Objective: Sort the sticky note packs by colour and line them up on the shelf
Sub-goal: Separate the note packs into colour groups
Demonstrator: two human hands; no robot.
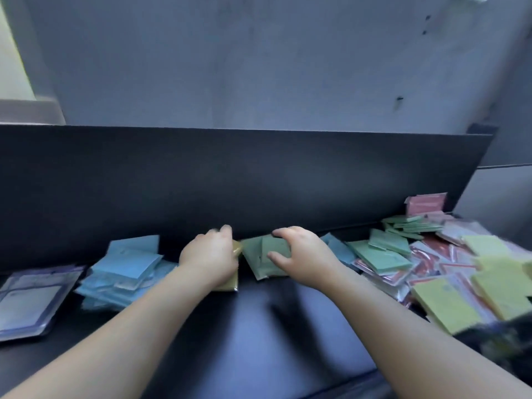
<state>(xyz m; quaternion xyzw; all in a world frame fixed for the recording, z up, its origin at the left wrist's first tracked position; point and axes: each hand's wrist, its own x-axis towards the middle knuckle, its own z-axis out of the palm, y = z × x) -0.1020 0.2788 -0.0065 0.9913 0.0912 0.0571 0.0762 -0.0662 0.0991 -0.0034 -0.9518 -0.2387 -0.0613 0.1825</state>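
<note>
On the black shelf (259,312), my left hand (208,256) rests on a yellow sticky note pack (230,282), which it mostly hides. My right hand (302,257) lies over a small stack of green packs (256,260), fingers curled on the top one. A loose heap of blue packs (126,269) sits left of my hands. At the far left lie purple-edged packs (31,298). To the right is a mixed pile: green packs (383,254), red and pink packs (431,263), yellow packs (489,277) and a blue pack (339,249).
A tall black back panel (244,180) rises directly behind the packs, with a grey wall above it. A pink box (426,204) stands at the back right corner. A dark blurred object (501,338) intrudes at the right front edge.
</note>
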